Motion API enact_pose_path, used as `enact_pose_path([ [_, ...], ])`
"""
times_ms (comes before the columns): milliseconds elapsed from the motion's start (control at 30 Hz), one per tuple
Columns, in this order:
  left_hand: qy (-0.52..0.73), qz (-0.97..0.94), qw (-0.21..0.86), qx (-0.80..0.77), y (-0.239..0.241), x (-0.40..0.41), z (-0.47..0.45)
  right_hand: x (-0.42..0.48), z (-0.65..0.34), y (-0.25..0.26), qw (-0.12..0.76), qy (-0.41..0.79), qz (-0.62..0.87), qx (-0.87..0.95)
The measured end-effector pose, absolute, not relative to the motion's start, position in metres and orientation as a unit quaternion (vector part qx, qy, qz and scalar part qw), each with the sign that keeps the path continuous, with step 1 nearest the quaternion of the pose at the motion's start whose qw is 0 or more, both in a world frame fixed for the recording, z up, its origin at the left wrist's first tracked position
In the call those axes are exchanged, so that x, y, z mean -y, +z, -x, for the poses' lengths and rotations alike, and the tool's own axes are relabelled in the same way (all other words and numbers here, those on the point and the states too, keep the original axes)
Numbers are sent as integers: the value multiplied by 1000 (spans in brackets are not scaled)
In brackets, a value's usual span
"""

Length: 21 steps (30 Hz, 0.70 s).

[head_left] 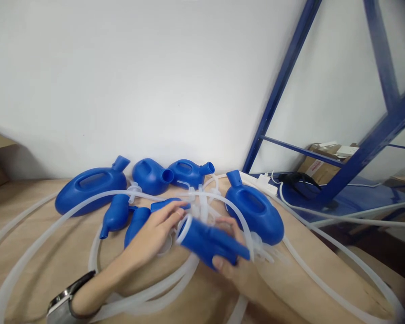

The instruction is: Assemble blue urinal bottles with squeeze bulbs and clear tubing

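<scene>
My right hand [234,265] is closed round a blue plastic urinal funnel [209,243] with a white rim at its wide mouth, tilted and slightly blurred. The mouth points left, towards my left hand [164,222]. That hand has its fingers stretched forward over the pile, close to the white rim, and a watch is on the wrist. Just behind its fingers lies another blue funnel [164,204]. Beside it are a blue funnel [138,222] and a blue bulb-shaped funnel [117,213]. Translucent plastic fittings [202,202] lie behind the held piece, partly hidden.
Blue handled urinal bottles lie along the wall: one left [91,189], two in the middle [150,175] [187,172], one right [254,213]. Long translucent tubing [70,211] loops across the brown tabletop [30,270]. A blue metal rack [283,81], power strip [259,183] and cardboard box [319,164] are right.
</scene>
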<state>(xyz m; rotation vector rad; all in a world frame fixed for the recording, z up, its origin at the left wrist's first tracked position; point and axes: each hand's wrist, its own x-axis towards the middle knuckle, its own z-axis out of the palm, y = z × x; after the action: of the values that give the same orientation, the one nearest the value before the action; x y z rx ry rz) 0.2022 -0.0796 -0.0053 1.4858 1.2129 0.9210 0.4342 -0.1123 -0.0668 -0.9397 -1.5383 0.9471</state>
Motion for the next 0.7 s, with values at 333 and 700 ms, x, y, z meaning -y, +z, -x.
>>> enact_pose_path([
  [333,10,-865,112,-489,-29,57,-159,73,-455,-38,652,487,465,349],
  [700,209,-832,226,-462,-42,65,-142,72,-460,-38,631,522,452,353],
])
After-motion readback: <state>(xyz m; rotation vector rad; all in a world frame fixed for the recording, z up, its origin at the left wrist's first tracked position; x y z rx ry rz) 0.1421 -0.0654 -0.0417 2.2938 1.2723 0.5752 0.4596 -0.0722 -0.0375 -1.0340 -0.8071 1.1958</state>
